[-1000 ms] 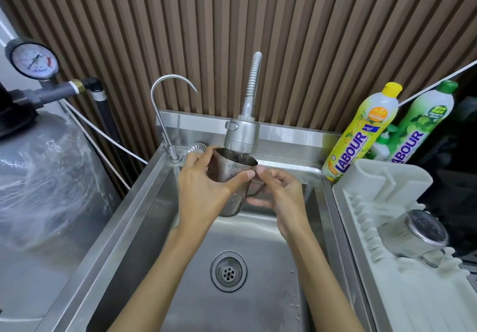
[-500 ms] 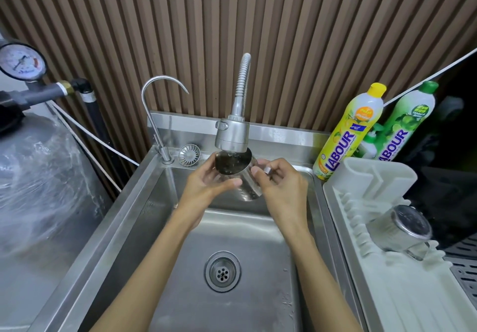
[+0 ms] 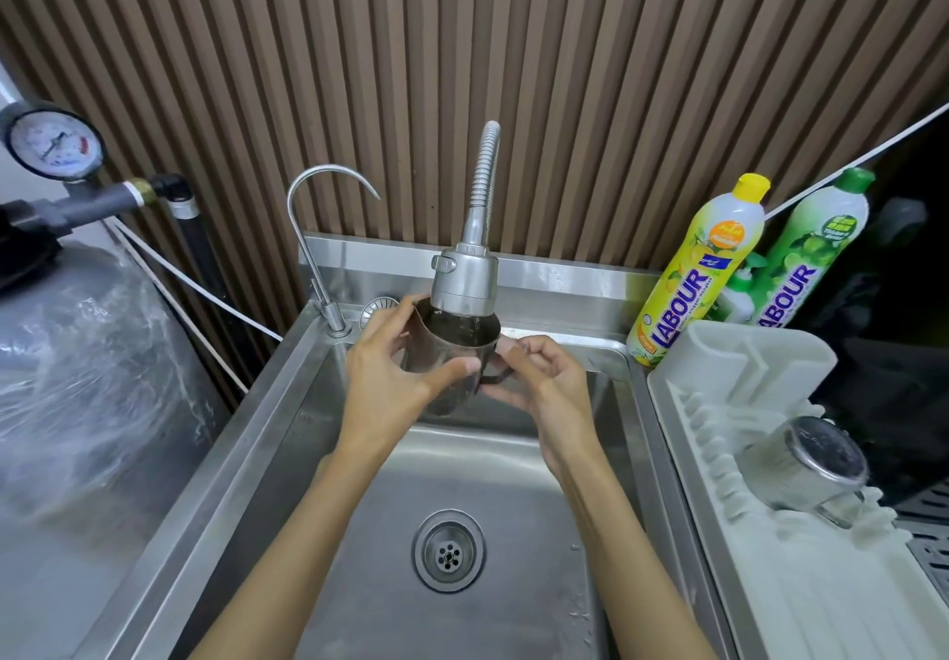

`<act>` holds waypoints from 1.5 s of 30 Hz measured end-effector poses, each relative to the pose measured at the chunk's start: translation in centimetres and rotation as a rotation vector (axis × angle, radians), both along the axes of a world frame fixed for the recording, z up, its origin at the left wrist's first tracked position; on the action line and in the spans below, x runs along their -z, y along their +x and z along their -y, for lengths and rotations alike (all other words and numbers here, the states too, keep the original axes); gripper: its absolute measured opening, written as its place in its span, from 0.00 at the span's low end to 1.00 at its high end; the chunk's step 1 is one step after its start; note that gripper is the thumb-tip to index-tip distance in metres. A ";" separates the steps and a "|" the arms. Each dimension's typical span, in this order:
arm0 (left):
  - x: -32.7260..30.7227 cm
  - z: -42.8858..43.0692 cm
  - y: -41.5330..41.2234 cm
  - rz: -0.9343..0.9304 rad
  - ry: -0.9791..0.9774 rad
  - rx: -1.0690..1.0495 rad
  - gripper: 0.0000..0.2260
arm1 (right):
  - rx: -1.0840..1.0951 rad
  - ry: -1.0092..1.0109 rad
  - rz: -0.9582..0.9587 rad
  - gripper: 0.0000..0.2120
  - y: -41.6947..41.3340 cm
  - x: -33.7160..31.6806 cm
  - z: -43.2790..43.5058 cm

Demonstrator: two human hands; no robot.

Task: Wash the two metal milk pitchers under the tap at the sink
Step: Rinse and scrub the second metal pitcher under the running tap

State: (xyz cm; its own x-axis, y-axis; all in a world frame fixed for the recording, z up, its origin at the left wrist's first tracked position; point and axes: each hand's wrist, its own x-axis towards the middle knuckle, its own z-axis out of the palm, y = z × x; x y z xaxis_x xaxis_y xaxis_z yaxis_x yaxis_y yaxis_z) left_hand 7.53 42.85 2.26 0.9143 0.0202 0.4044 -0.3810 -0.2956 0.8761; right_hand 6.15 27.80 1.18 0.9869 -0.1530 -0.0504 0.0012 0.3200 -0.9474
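Observation:
A metal milk pitcher (image 3: pixel 448 351) stands upright right under the spray head of the flexible tap (image 3: pixel 466 276), above the steel sink (image 3: pixel 287 433). My left hand (image 3: pixel 395 377) wraps round its body, thumb across the front. My right hand (image 3: pixel 547 382) pinches the handle on its right side. The second metal pitcher (image 3: pixel 806 464) lies on its side, base towards me, on the white drying rack (image 3: pixel 729 366) at the right.
A thin gooseneck tap (image 3: pixel 328 197) rises at the sink's back left corner. Two LABOUR detergent bottles, yellow (image 3: pixel 698 269) and green (image 3: pixel 806 253), lean against the slatted wall. A pressure gauge (image 3: pixel 54 141) and wrapped tank (image 3: pixel 77 351) stand left. The drain (image 3: pixel 448 550) lies below.
The pitcher has turned back upright from a tilt towards me, still under the tap head. My left hand shifted its hold on the body; my right hand stays on the handle.

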 end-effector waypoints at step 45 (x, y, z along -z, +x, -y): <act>5.0 -1.0 0.1 -0.672 -0.114 0.126 0.12 | 0.071 -1.002 0.009 0.03 1.2 -0.3 -1.3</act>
